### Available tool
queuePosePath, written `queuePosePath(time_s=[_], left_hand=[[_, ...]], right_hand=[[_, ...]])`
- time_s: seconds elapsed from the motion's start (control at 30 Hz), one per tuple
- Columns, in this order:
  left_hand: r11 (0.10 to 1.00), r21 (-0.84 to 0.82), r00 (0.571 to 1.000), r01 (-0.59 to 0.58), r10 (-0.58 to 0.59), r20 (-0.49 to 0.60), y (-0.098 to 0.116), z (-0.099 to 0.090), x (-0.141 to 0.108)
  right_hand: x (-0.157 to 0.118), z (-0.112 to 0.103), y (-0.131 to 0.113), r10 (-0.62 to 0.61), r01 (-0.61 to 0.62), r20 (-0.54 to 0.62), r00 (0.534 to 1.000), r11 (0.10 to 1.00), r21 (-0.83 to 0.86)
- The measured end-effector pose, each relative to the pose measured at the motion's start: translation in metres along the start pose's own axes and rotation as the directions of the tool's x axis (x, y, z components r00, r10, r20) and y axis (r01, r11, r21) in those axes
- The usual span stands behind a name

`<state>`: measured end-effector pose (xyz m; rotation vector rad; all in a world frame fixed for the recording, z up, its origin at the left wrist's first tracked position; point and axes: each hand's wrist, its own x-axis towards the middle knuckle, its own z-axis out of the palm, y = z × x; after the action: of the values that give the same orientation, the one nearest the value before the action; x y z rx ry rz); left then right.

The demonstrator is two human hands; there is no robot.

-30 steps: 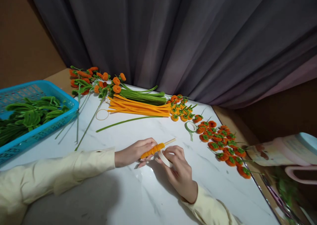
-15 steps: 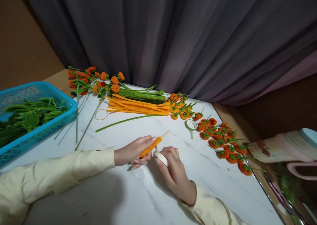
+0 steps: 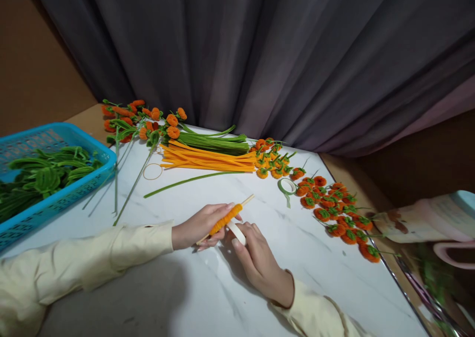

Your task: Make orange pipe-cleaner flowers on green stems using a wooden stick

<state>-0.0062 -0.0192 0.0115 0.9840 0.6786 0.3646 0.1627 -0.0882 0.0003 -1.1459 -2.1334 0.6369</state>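
Over the white marbled table, my left hand is closed on a thin wooden stick. An orange pipe cleaner is coiled tightly round the stick, which slants up to the right. My right hand grips a white tape roll between thumb and fingers. The roll sits just below the coil, its edge close to my left fingertips; whether it touches the coil I cannot tell. Some of the left fingers are hidden behind the coil.
Orange pipe cleaners and green ones lie at the back. Pumpkin-like pieces spread along the right, near a green tape roll. A blue basket of green leaves stands left. A tumbler is beyond the right edge.
My right hand has brought the white tape roll slightly up and left, closer to the coil and my left fingers. The left hand stays almost in place.
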Motion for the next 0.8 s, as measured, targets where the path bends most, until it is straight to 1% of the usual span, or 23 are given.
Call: queuePosePath(time_s=[0.1,0.2,0.3,0.43,0.5,0.6,0.7,0.8], left_hand=[[0.999,0.047,0.999,-0.02,0.023,-0.05,-0.002,0.001,-0.001],[0.99,0.128,0.991,-0.061,0.076,-0.111,-0.004,0.003,-0.001],[0.973,0.21,0.976,-0.1,0.137,-0.167,-0.007,0.003,-0.001],[0.937,0.312,0.952,-0.16,0.23,-0.204,-0.01,0.003,-0.001],[0.901,0.391,0.932,-0.187,0.289,-0.221,-0.011,0.003,-0.001],[0.836,0.512,0.903,-0.196,0.358,-0.238,-0.014,0.004,-0.001],[0.769,0.613,0.879,-0.179,0.405,-0.25,-0.016,0.004,-0.001],[0.682,0.714,0.848,-0.157,0.464,-0.257,-0.018,0.004,-0.002]], right_hand=[[-0.001,0.002,0.001,0.006,-0.008,0.034,0.999,0.999,0.048],[-0.001,0.002,0.0,0.005,-0.01,0.049,0.999,0.996,0.091],[-0.001,0.002,0.0,-0.005,-0.003,0.066,0.998,0.994,0.107],[-0.001,0.002,0.0,-0.007,-0.003,0.09,0.996,0.993,0.116],[-0.001,0.003,-0.001,-0.002,-0.009,0.096,0.995,0.993,0.12],[-0.002,0.004,-0.001,0.008,-0.018,0.108,0.994,0.995,0.098],[-0.003,0.006,0.0,0.003,-0.011,0.108,0.994,0.998,0.065],[-0.003,0.008,0.001,-0.014,0.011,0.086,0.996,0.999,0.039]])
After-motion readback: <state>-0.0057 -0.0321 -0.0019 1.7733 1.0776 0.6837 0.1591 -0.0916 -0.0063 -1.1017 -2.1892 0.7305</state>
